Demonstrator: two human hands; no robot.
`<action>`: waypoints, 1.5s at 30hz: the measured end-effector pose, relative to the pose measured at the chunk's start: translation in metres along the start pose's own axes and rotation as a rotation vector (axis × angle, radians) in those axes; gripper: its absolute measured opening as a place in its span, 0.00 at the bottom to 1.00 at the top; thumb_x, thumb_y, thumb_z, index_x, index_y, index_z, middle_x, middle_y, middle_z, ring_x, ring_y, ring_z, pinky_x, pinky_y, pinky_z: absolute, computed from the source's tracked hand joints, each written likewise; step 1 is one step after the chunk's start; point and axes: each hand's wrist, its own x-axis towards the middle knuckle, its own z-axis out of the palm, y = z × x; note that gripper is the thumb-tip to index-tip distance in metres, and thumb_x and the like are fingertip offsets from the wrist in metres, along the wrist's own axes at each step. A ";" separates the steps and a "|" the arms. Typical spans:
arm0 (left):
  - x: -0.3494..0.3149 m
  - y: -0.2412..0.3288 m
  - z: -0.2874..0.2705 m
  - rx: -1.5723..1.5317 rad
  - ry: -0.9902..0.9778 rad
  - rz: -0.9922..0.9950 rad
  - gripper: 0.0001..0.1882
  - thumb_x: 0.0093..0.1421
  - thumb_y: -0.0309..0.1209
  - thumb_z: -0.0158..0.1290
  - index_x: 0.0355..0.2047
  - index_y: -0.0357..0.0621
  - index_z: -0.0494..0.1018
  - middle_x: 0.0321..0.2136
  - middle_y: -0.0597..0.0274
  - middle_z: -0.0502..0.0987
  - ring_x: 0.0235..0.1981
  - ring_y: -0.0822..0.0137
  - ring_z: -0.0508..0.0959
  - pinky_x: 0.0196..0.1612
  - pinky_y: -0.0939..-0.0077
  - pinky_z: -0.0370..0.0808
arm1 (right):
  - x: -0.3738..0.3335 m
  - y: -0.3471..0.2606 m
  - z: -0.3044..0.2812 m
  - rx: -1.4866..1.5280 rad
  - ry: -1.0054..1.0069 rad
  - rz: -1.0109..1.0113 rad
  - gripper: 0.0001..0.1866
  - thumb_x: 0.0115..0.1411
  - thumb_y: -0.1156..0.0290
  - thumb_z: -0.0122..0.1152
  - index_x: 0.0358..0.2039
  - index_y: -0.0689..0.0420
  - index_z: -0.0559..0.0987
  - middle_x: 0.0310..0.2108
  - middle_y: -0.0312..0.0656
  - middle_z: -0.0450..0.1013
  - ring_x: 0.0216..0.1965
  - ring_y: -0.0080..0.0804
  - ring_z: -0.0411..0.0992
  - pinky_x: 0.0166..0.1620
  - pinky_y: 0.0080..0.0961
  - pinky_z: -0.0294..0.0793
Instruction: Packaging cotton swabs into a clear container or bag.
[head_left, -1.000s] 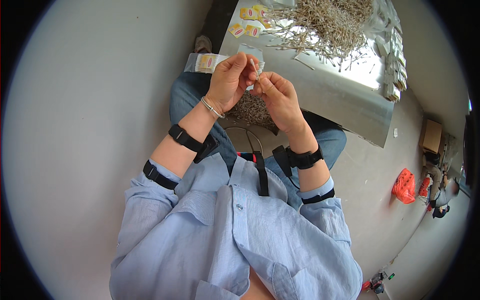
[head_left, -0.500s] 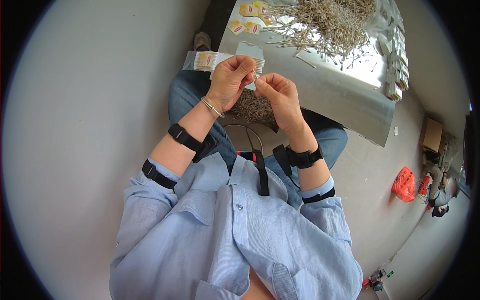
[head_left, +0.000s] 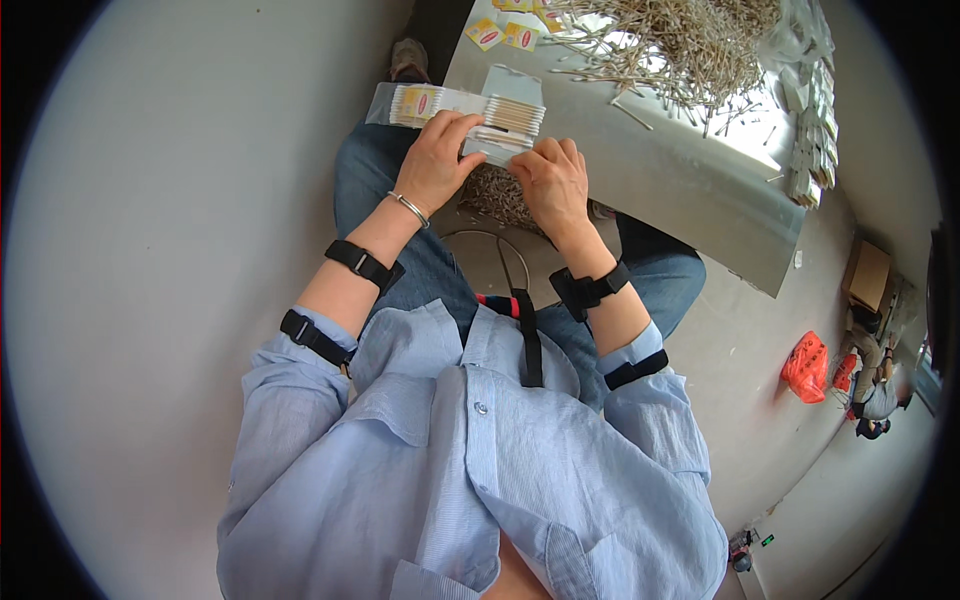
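I hold a clear flat packet of thin sticks point(head_left: 468, 108) at the near edge of the grey tabletop point(head_left: 640, 170), close to its near-left corner. The packet's long axis runs along that near edge, left to right across my view; the sticks inside lie crosswise to it, packed side by side. Its left end overhangs the tabletop's left edge, above my knee. My left hand point(head_left: 438, 160) rests on the middle of the packet, fingers curled over its near side and thumb pressing down on top. My right hand point(head_left: 552, 182) is just beside it on the right, fingers bent and pressed to the packet's right end; I cannot tell whether they pinch the film or merely hold it flat. The two hands are nearly touching, both on the near side of the packet, so the packet lies directly ahead of them, away from my body. The left hand covers more of it. A loose heap of sticks point(head_left: 680, 45) lies well apart, towards the far right of the tabletop, with small yellow labels point(head_left: 505, 35) along the far-left edge.
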 end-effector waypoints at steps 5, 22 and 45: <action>0.009 -0.003 0.008 -0.037 0.000 -0.008 0.24 0.50 0.27 0.63 0.48 0.45 0.72 0.40 0.61 0.71 0.36 0.64 0.76 0.39 0.73 0.76 | 0.014 0.003 0.003 0.003 0.015 0.047 0.06 0.46 0.67 0.69 0.25 0.50 0.81 0.29 0.33 0.70 0.39 0.36 0.67 0.42 0.33 0.67; 0.021 0.002 0.012 0.085 0.045 0.098 0.19 0.52 0.30 0.62 0.45 0.43 0.73 0.38 0.60 0.72 0.32 0.66 0.74 0.37 0.73 0.74 | 0.020 0.107 -0.031 -0.195 0.270 0.493 0.04 0.55 0.70 0.62 0.31 0.54 0.80 0.38 0.42 0.71 0.43 0.46 0.65 0.47 0.38 0.66; 0.054 0.030 0.005 -1.111 -0.078 -0.494 0.13 0.63 0.35 0.55 0.41 0.38 0.75 0.22 0.72 0.70 0.22 0.82 0.65 0.25 0.89 0.63 | 0.039 0.005 -0.044 1.342 -0.240 0.664 0.11 0.65 0.68 0.54 0.37 0.64 0.79 0.28 0.32 0.72 0.28 0.16 0.65 0.33 0.15 0.65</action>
